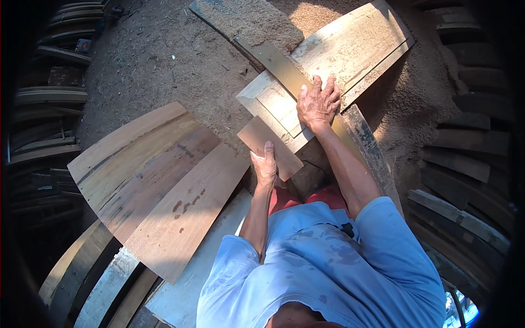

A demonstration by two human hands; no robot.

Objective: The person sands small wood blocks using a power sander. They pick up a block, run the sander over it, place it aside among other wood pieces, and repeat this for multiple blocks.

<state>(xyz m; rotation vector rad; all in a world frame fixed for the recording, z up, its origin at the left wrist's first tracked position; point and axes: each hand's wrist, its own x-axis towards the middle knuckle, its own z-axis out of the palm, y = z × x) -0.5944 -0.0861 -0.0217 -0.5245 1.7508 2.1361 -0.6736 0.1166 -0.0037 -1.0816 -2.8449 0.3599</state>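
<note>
My left hand (264, 165) is closed round the edge of a short brown wooden board (268, 143), its thumb lying on top. Farther right, my right hand (319, 103) rests palm down with spread fingers on a long narrow wooden strip (281, 66). That strip crosses a pale wooden panel (350, 46) at an angle. Sawdust lies over the panel, and straight lines run along its near end and right side. The short board's far corner lies close to the panel's near left corner; whether they touch I cannot tell.
Wide planks (158, 164) lie side by side at the left, the nearest with dark wet spots. A sawdust-covered board (246, 24) is at the far side. Stacked timber (49, 98) lines the left, with more boards (465, 136) along the right. Sawdust covers the ground (164, 60).
</note>
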